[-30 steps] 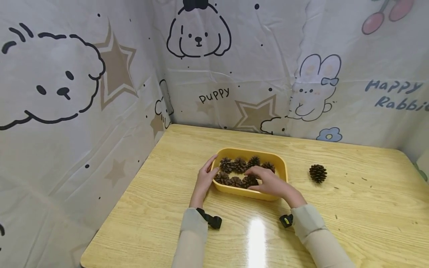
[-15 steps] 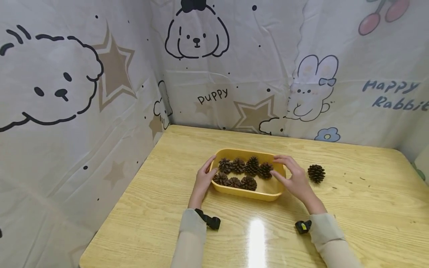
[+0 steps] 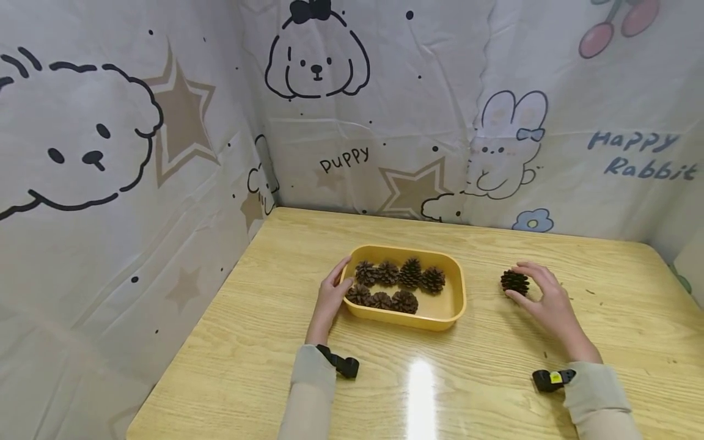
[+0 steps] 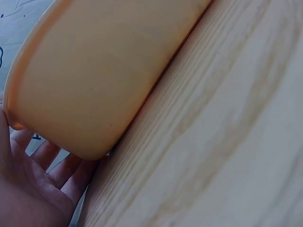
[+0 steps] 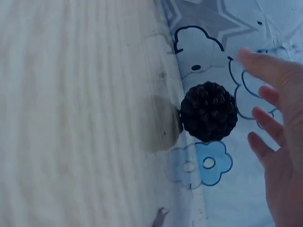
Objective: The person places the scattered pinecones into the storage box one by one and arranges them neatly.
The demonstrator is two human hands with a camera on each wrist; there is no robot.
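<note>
A yellow plastic tray (image 3: 404,321) stands on the table with several brown pine cones (image 3: 410,274) in two rough rows inside it. My left hand (image 3: 330,300) holds its left end, the thumb at the rim and the fingers along the outer wall. In the left wrist view those fingers (image 4: 71,172) reach under the curve of the tray's corner. A single pine cone (image 3: 514,283) lies on the table to the right. My right hand (image 3: 552,305) reaches around it with thumb and fingers spread; in the right wrist view a gap shows between the fingers and this cone (image 5: 209,112).
The pale wooden table (image 3: 247,366) meets a patterned cloth (image 3: 330,134) at its back edge, and cloth hangs along the left side too. Small dark scale bits (image 3: 591,292) are scattered right of my right hand.
My right hand has left the inside of the tray and moved right, over the rim, to the lone pine cone. My left hand has kept its place on the tray.
</note>
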